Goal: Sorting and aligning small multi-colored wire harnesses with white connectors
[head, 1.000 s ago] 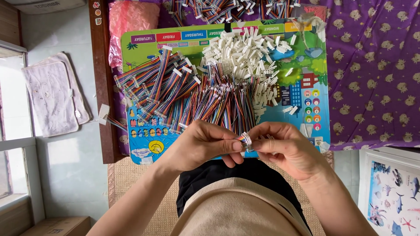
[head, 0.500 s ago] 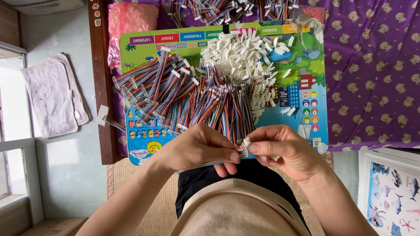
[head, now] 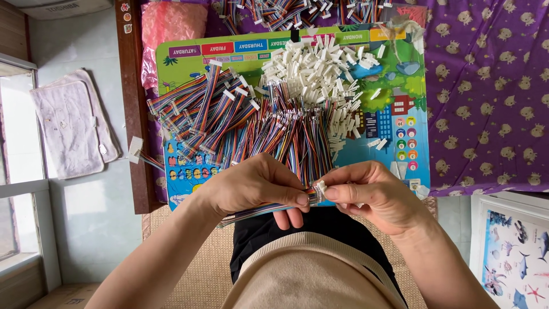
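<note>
My left hand [head: 257,186] pinches a flat multicoloured ribbon cable [head: 251,210] that trails out to the lower left under my palm. My right hand [head: 374,194] holds a small white plastic connector [head: 320,189] against the cable's wire ends. The two hands meet just above my lap, at the near edge of a colourful picture board [head: 400,86]. A heap of multicoloured ribbon cables [head: 251,123] lies on the board just beyond my fingers. Behind it sits a pile of white connectors [head: 320,74].
More cables and connectors [head: 297,11] lie at the far edge on a purple patterned cloth [head: 492,97]. A pink bag [head: 171,23] sits at the back left. A pale towel [head: 71,129] lies on the floor at left, a sea-creature poster [head: 514,252] at lower right.
My hands have shifted slightly. The white connector now sits lower, pressed against the cable's end between my thumbs.
</note>
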